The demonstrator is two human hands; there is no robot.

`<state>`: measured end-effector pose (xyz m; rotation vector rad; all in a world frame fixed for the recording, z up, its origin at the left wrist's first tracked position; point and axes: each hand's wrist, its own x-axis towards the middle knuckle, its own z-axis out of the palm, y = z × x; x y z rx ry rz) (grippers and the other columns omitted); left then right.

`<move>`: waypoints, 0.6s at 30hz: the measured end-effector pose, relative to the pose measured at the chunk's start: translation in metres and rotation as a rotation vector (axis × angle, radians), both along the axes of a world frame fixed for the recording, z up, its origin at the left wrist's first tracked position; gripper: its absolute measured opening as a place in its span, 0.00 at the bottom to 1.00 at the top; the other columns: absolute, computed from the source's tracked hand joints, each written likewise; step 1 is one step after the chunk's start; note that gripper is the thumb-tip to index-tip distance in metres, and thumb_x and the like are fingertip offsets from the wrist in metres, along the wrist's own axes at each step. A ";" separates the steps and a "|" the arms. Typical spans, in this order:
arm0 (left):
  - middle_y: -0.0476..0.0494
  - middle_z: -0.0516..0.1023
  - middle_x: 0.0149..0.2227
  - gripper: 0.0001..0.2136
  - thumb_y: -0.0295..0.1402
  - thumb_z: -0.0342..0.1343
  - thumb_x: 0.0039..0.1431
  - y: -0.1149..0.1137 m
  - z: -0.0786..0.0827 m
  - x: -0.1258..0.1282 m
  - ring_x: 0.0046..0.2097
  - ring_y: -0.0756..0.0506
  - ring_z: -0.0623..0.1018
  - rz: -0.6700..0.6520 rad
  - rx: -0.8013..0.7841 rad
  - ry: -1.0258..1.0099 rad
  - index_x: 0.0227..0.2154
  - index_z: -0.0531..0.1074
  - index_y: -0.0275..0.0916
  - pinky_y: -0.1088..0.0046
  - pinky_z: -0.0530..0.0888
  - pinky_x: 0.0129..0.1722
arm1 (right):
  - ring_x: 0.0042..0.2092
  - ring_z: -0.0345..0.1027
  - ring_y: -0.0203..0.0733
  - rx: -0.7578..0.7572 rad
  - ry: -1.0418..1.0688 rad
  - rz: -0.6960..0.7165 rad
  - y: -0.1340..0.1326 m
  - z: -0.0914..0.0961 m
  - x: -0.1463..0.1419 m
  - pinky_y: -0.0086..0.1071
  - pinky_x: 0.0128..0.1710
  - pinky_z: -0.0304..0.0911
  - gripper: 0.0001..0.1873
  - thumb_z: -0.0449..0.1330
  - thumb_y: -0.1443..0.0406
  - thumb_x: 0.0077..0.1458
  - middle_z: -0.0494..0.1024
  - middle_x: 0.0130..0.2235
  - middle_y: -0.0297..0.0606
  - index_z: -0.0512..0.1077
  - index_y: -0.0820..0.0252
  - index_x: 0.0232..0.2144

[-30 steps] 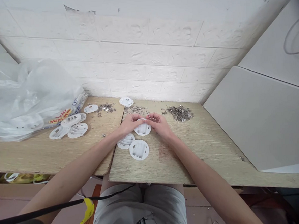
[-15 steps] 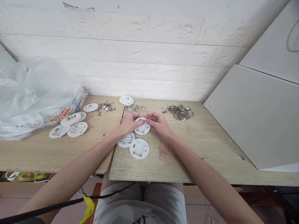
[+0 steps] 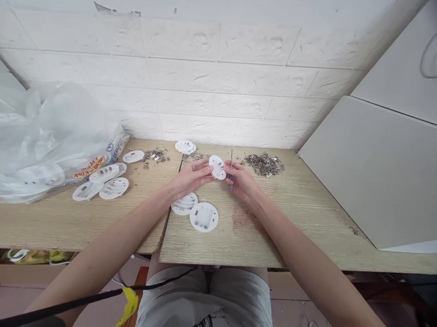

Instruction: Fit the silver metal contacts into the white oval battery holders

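A white round plastic battery holder (image 3: 217,167) is raised off the table and tilted up on edge. My left hand (image 3: 192,177) pinches its left edge between thumb and fingers. Against its right edge, the fingertips of my right hand (image 3: 244,181) rest while that hand also grips a small screwdriver (image 3: 231,180) with a bluish handle, its thin shaft pointing up and away. Two more holders lie below my hands: one face up with metal contacts (image 3: 204,217), the other (image 3: 184,203) slightly overlapped beside it.
Small metal pieces lie in a large pile (image 3: 265,164) on the right and a smaller pile (image 3: 156,156) on the left. More white holders (image 3: 114,188) sit near a plastic bag (image 3: 54,144). A grey-white panel (image 3: 385,173) bounds the table's right side; a brick-pattern wall (image 3: 183,77) stands behind.
The battery holder has been lifted from the table, tilted up and moved slightly right and away. The screwdriver has swung upright, off the holder, and my right hand has shifted right.
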<state>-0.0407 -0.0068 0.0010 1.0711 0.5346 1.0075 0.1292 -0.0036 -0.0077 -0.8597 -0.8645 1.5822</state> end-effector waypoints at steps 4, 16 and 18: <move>0.38 0.78 0.44 0.11 0.32 0.62 0.53 0.001 -0.002 0.000 0.48 0.43 0.76 0.033 -0.032 -0.033 0.39 0.76 0.34 0.59 0.68 0.56 | 0.26 0.57 0.27 0.051 -0.111 0.041 -0.003 0.001 -0.002 0.22 0.17 0.46 0.14 0.69 0.65 0.39 0.71 0.30 0.32 0.70 0.61 0.30; 0.42 0.78 0.37 0.11 0.39 0.62 0.52 0.007 -0.004 -0.005 0.40 0.48 0.76 0.154 -0.018 -0.017 0.34 0.76 0.35 0.67 0.70 0.49 | 0.24 0.63 0.36 0.525 -1.039 -0.102 -0.003 0.003 0.010 0.30 0.27 0.56 0.14 0.55 0.59 0.55 0.77 0.24 0.37 0.77 0.62 0.28; 0.43 0.78 0.35 0.11 0.38 0.63 0.51 0.006 -0.003 -0.004 0.40 0.48 0.75 0.171 -0.019 -0.012 0.33 0.76 0.35 0.68 0.70 0.48 | 0.24 0.64 0.37 0.544 -1.078 -0.101 -0.003 0.002 0.011 0.30 0.27 0.56 0.14 0.56 0.59 0.54 0.77 0.24 0.37 0.77 0.62 0.27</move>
